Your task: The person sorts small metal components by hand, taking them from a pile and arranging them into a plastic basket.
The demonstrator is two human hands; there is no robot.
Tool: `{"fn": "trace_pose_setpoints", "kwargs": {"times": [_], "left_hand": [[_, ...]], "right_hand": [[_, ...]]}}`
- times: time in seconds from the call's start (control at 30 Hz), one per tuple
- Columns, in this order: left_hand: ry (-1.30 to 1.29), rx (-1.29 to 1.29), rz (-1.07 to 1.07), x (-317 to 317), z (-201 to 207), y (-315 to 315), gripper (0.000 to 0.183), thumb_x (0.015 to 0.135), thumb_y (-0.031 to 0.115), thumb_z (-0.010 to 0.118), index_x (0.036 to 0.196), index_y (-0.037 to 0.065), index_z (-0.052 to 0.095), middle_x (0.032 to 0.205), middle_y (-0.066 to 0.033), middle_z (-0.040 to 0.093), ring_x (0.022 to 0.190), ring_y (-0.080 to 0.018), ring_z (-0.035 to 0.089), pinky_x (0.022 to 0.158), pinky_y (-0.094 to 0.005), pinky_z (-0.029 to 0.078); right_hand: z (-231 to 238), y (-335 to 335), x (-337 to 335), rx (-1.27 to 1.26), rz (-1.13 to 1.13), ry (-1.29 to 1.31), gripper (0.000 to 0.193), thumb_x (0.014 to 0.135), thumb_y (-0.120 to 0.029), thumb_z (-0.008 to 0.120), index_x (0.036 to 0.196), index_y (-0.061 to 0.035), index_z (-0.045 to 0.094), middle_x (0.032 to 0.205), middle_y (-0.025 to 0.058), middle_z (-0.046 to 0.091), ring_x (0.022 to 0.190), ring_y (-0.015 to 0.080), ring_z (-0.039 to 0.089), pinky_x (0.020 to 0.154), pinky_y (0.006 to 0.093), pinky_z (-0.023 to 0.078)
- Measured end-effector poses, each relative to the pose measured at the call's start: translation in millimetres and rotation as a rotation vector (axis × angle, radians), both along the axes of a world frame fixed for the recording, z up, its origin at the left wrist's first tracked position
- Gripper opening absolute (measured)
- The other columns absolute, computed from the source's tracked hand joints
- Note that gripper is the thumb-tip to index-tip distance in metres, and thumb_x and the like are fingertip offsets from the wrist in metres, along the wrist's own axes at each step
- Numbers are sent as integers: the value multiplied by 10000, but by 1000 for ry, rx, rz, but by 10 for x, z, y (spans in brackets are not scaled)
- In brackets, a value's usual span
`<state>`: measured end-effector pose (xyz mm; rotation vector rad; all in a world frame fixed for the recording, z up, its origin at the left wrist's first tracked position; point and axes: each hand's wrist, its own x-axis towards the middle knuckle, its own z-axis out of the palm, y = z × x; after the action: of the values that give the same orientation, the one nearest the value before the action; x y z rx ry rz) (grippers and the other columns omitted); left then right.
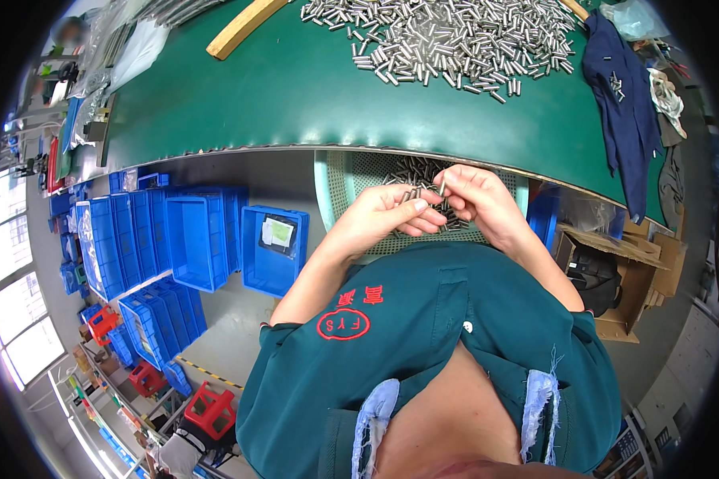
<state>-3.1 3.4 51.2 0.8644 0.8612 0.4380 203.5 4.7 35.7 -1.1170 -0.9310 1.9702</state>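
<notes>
Mint basket (323, 191) sits under both hands with loose pins (415, 168) inside, probably so drops land safely. Left hand (387, 212) has a few metal pins (411, 195) clamped under its thumb, likely to keep them together. Right hand (481, 199), just beside it, seems to pinch one pin (442, 188), tough to see though.

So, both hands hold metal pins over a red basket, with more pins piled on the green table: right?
Not quite: in the head view, the basket is pale green, not red. The left hand and right hand do hold metal pins over it, with more pins piled on the green table.
</notes>
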Motion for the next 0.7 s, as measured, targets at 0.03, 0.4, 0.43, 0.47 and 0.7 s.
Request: {"fn": "trace_pose_setpoints", "kwargs": {"times": [0.03,0.4,0.43,0.47,0.7], "left_hand": [[-3,18,21,-19,19,6,358,970,249,539,1185,-35,579,1016,-168,690,898,-199,687,789,-285,542],[-19,34,4,-52,59,39,345,968,231,543,1169,-47,583,1002,-174,691,883,-200,690,782,-282,548],[-18,35,6,-49,54,38,345,968,231,543,1169,-47,583,1002,-174,691,883,-200,690,782,-282,548],[-21,21,7,-44,48,33,322,969,224,542,1147,-39,595,998,-162,694,893,-190,687,784,-281,546],[-40,-4,-31,-17,-40,13,280,967,210,548,1083,-37,613,987,-155,696,905,-185,683,783,-286,551]], "right_hand": [[13,17,18,-195,-52,122,195,965,-219,559,990,-37,623,834,-20,548,643,32,460,533,176,373],[107,-6,15,-119,2,-64,260,943,-248,578,1093,-50,655,716,-74,496,627,9,394,518,175,293],[107,-16,10,-92,36,-94,250,944,-243,579,1093,-59,659,732,-73,515,622,8,389,523,175,293],[136,-24,-10,-84,47,-87,229,947,-234,576,1073,-71,674,763,-71,560,628,-2,400,542,170,298],[-36,-22,-103,210,37,-65,195,954,-168,574,1047,-37,684,871,-22,601,725,43,496,637,205,409]]}}
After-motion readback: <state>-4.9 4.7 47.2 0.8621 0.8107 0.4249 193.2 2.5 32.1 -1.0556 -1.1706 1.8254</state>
